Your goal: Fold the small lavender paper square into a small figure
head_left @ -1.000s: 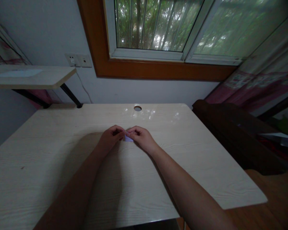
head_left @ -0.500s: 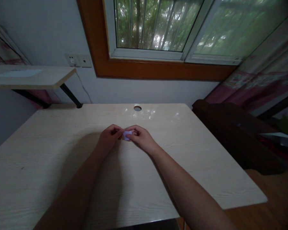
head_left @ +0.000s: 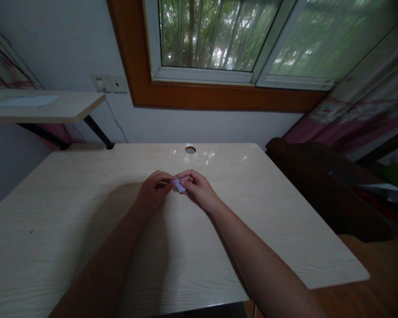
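A small piece of light purple paper (head_left: pixel 180 187), seemingly folded, is held between my two hands above the middle of the desk. My left hand (head_left: pixel 155 187) pinches its upper left part between thumb and fingers. On the other side, my right hand (head_left: pixel 198 185) grips it with the thumb on top and the fingers curled behind. The fingers cover part of the paper, so its full shape is hidden.
The pale wood-grain desk (head_left: pixel 199 247) spreads beneath both arms, with a round cable hole (head_left: pixel 190 150) near its back edge. A raised shelf (head_left: pixel 53 112) on black legs stands at the back left. Dark brown furniture (head_left: pixel 321 190) sits beyond the right edge.
The paper has turned between my fingers, its lower end now angled down to the right. My left hand has shifted its pinch to the paper's upper left. My right hand keeps its hold.
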`<state>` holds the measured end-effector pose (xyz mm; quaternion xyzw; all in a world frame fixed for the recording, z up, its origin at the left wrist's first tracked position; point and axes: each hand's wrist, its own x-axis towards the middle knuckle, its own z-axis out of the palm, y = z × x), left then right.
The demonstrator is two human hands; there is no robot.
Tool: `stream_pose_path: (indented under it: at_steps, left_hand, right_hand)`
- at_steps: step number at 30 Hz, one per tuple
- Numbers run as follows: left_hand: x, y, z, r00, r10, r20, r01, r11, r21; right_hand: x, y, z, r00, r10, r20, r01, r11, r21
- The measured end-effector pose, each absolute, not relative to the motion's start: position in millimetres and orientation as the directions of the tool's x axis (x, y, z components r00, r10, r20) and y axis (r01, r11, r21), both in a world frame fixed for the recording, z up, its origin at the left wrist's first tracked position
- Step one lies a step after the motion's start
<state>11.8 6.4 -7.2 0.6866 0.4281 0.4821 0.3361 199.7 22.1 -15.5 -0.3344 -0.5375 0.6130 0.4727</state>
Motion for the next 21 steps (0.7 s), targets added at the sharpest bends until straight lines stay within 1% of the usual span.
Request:
stream_pose_path:
  at_steps: [4,7,11,14,17,19,21]
  left_hand:
    - [12.7,0.7,-3.1,0.272,0.867,0.418,0.26,-0.484,0.836]
    - [12.9,-0.8,-3.1,0.313,0.829,0.464,0.275,-0.547,0.791]
    - [12.0,2.1,-5.7,0.33,0.753,0.57,0.376,-0.658,0.652]
    - [10.7,4.1,-7.4,0.329,0.725,0.606,0.442,-0.685,0.579]
    - [9.8,4.5,-8.0,0.287,0.76,0.584,0.48,-0.641,0.598]
    - [9.3,4.6,-7.7,0.23,0.802,0.551,0.497,-0.583,0.642]
    - [8.8,5.0,-7.5,0.159,0.851,0.5,0.513,-0.504,0.695]
  right_hand:
    - [199.3,23.7,-17.5,-0.354,0.932,0.082,-0.273,-0.019,-0.962]
    - [198.4,24.6,-19.0,-0.374,0.925,0.072,-0.32,-0.056,-0.946]
    - [198.1,25.1,-20.7,-0.414,0.908,0.058,-0.344,-0.097,-0.934]
    - [198.0,25.6,-22.3,-0.425,0.903,0.059,-0.343,-0.101,-0.934]
    - [197.1,26.4,-23.5,-0.415,0.908,0.056,-0.314,-0.085,-0.946]
    - [196.4,26.3,-23.1,-0.379,0.924,0.058,-0.292,-0.059,-0.955]
    - [196.0,25.3,-21.3,-0.337,0.938,0.086,-0.252,-0.002,-0.968]
